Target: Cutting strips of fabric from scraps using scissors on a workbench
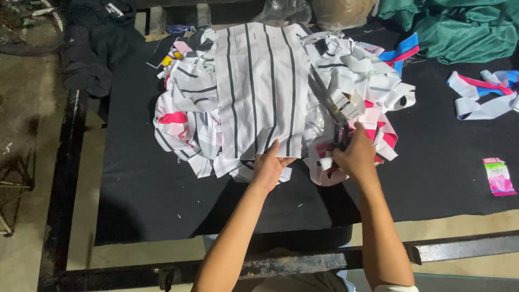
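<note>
a black-covered table on a dark metal frame, bare floor to the left. the left hand lies open on the striped white panel atop the scrap pile; the right hand grips dark scissors just right.

A table fills the middle of the frame. On it, at centre, lies a scrap pile, with a cloth panel on top. The left hand touches the panel's lower edge; the right hand is just right of it, on the pile beside scissors. Strips lie at the right edge, a packet below them. Bundled fabric sits upper right, a dark garment upper left.
</note>
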